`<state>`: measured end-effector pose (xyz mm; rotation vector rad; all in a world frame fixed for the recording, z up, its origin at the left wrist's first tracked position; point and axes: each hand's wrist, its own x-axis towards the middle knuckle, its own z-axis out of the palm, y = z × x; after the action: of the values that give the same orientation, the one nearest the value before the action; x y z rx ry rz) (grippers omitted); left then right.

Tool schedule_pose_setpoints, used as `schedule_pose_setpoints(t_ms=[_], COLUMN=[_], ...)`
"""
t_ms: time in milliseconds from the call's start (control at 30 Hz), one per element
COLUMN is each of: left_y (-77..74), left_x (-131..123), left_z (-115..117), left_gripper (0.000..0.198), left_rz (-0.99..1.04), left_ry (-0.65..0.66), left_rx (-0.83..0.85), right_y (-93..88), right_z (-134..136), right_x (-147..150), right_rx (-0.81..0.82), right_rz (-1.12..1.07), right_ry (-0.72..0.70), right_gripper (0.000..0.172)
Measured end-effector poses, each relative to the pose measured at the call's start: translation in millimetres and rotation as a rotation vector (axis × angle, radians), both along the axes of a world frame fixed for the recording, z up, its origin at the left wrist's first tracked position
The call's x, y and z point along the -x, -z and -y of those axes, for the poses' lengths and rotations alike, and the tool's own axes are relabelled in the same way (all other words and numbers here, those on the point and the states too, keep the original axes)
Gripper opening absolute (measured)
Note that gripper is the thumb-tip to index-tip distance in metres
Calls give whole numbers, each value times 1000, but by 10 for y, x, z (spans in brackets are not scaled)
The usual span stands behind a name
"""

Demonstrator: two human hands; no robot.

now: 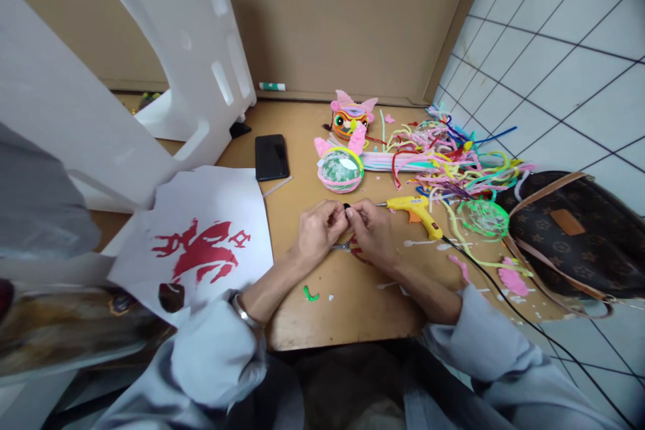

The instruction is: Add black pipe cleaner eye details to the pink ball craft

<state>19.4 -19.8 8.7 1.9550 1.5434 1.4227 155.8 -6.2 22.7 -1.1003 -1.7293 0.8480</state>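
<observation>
Close together above the table, my left hand (318, 228) and my right hand (377, 232) pinch a small black piece (347, 206) between their fingertips. Its kind is too small to make out. Under my right hand lie scissors (357, 250) with red handles, partly covered. A yellow glue gun (414, 208) rests just to the right, its nozzle near my right fingers. Beyond my hands stands a green and white ball shape (340, 170) with pink ears and a yellow band. Behind it is a finished-looking animal head (349, 119) with big eyes, orange trim and pink ears.
Tangled colourful pipe cleaners (443, 154) lie at the back right. A brown handbag (579, 228) and a green mesh ball (484, 217) sit at the right. A black phone (271, 156) and white paper with a red design (206, 252) lie left. The glue gun's cable (504, 299) crosses the right side.
</observation>
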Motion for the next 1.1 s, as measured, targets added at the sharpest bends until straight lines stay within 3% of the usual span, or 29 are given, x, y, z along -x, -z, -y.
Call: schedule_pose_setpoints(t_ms=[167, 333, 467, 700, 967, 1100], left_y=[-60, -157, -134, -95, 29, 62], left_x=[1, 38, 43, 67, 85, 85], left_z=[-41, -60, -42, -4, -53, -39], left_gripper=[21, 22, 21, 18, 23, 22], left_rz=[529, 635, 509, -38, -285, -394], left_ry=[198, 254, 222, 68, 135, 134], left_rx=[364, 459, 407, 220, 60, 6], right_y=[44, 49, 52, 124, 140, 124], right_z=[-62, -81, -82, -68, -63, -50], right_x=[-1, -21, -15, 1, -29, -14], right_rx=[291, 363, 345, 151, 68, 74], right_rz=[-287, -366, -319, -129, 49, 35], right_ry=[-126, -137, -104, -63, -17, 11], right_gripper=[28, 33, 30, 20, 16, 13])
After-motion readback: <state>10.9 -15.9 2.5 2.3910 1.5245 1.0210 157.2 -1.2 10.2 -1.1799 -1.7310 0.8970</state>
